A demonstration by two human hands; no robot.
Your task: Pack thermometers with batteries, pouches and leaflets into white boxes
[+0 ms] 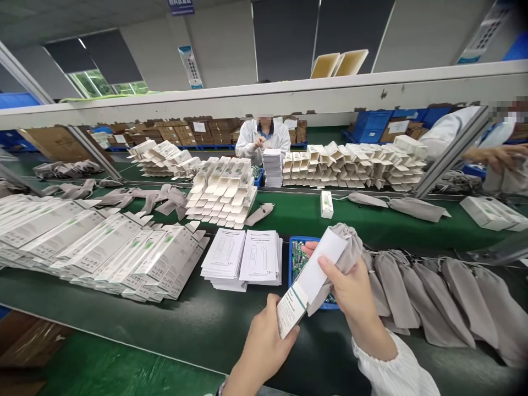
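My left hand (264, 344) is wrapped round the lower end of a white printed carton (292, 309), which is tilted up to the right. My right hand (350, 286) grips a grey drawstring pouch (351, 242) together with a folded white leaflet (319, 264), thumb on the paper. Leaflet and pouch meet the carton's upper end; how far they reach inside is hidden. Behind my hands sits a blue bin (293, 256) holding small green-and-silver items, perhaps batteries. Left of it lie two stacks of printed manuals (259, 256).
Flat cartons (124, 253) spread across the left bench; opened cartons (225, 190) are piled behind. Several filled grey pouches (437, 297) lie at right. On the green belt (292, 206) stands one closed carton (326, 204). A co-worker (264, 137) sits opposite; another person's hand (499, 157) is at far right.
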